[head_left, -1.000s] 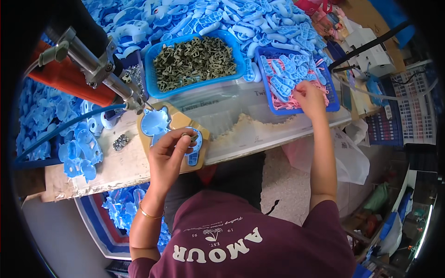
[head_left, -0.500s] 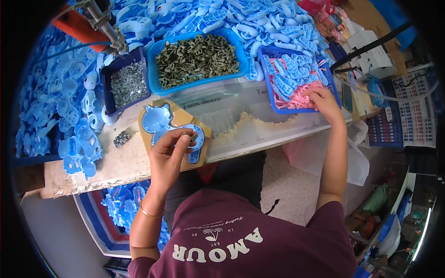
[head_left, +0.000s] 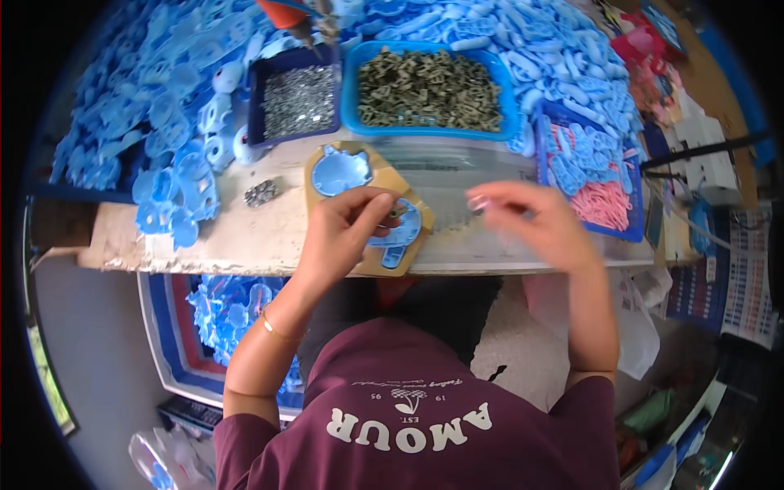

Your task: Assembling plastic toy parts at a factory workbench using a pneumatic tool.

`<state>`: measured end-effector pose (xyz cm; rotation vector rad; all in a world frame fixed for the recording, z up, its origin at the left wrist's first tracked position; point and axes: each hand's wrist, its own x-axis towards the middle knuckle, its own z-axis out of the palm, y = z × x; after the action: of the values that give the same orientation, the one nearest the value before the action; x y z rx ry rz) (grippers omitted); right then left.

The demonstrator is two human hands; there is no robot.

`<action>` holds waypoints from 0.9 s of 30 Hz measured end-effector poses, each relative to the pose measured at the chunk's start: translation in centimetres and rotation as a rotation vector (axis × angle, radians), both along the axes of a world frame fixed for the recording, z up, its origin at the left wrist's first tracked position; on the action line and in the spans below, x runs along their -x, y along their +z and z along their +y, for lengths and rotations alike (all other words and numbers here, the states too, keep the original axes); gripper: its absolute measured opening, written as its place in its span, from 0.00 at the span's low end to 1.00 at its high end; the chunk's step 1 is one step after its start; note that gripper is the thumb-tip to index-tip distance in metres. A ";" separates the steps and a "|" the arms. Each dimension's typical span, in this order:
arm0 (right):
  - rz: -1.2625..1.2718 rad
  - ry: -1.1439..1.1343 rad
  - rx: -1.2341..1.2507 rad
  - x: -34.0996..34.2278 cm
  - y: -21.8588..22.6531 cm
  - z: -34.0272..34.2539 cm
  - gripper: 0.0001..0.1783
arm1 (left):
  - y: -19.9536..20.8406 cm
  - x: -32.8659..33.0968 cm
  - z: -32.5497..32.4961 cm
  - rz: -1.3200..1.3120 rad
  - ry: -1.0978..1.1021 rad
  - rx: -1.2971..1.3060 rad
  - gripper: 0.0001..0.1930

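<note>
A colour chart sheet (head_left: 739, 269) with rows of small blue squares hangs at the far right edge.

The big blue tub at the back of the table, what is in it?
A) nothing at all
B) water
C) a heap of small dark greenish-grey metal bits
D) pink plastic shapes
C: the big blue tub is filled with a heap of small dark greenish-grey metal bits; the pink plastic shapes lie in a different tray off to the right.
</note>
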<state>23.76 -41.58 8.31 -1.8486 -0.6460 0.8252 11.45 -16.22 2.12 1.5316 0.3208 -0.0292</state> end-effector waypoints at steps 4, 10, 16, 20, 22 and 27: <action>-0.071 0.184 -0.072 2.1 -1.6 5.3 0.09 | -0.1 0.0 0.4 0.067 -0.019 -0.022 0.16; -0.046 0.146 -0.106 2.6 -3.3 7.1 0.10 | -0.3 0.8 0.5 0.011 0.003 0.059 0.14; -0.156 0.026 -0.053 3.1 -4.0 7.2 0.12 | 0.0 1.1 -0.2 -0.004 0.035 -0.048 0.14; -0.245 -0.010 -0.040 3.8 -4.0 7.5 0.11 | -0.4 1.2 0.2 -0.015 0.023 -0.049 0.15; -0.175 0.045 -0.007 3.5 -3.3 7.7 0.10 | -0.4 1.2 0.9 -0.014 -0.022 0.011 0.15; -0.459 0.129 -0.062 3.7 -3.8 7.9 0.11 | 0.1 1.0 2.3 0.108 -0.140 0.018 0.16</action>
<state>20.06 -33.70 4.51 -1.9687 -1.0751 0.4515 10.44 -13.90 2.18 1.5355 0.2973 -0.2249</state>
